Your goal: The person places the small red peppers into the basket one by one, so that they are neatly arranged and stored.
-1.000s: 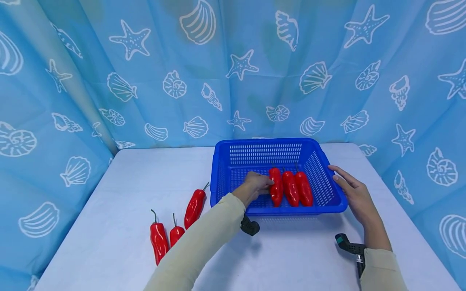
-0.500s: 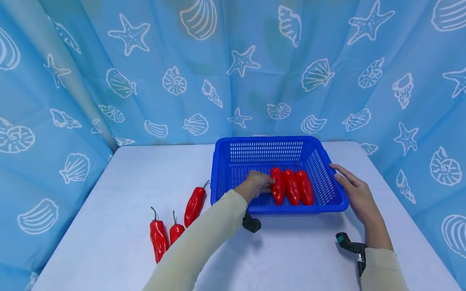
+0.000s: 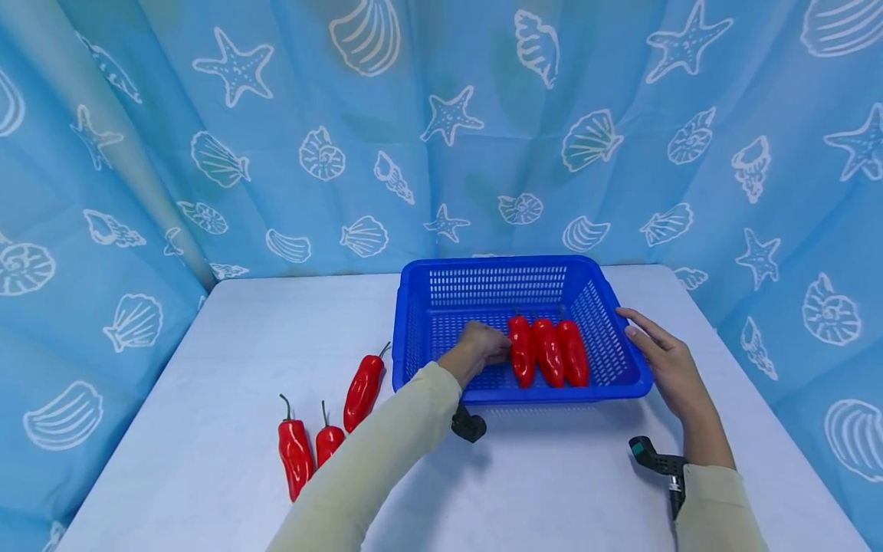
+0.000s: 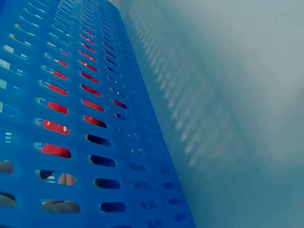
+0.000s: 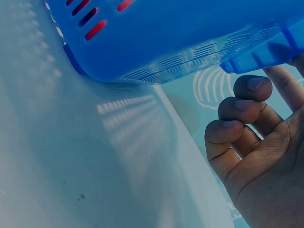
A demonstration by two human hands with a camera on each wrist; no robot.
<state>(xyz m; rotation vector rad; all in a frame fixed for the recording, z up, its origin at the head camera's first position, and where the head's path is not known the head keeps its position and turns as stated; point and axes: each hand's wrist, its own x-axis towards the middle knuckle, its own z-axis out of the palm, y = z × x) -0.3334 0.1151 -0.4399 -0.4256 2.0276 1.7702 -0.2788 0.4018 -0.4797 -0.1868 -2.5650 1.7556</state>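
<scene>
A blue plastic basket (image 3: pixel 500 395) with slotted sides stands on the table, and three red peppers lie side by side in its right half. My left hand (image 3: pixel 480 343) is down inside the basket, fingertips right at the left side of the leftmost pepper (image 3: pixel 522 353). Through the slots in the left wrist view, skin of the hand (image 4: pixel 66 179) shows just apart from the red. My right hand (image 3: pixel 665 360) holds the basket's right rim between thumb and index finger. In the right wrist view the other fingers (image 5: pixel 240 107) curl below the rim.
Three more red peppers lie left of the basket: one near it (image 3: pixel 363 392), a short-looking one (image 3: pixel 329 442) partly hidden by the left sleeve (image 3: pixel 379 452), and one farther left (image 3: pixel 295 458). A blue seashell curtain (image 3: pixel 448 176) hangs behind the white table (image 3: pixel 228 368).
My left fingers have drawn slightly left from the leftmost pepper, which they gripped before. My right hand stays at the rim. The head view shifts a little.
</scene>
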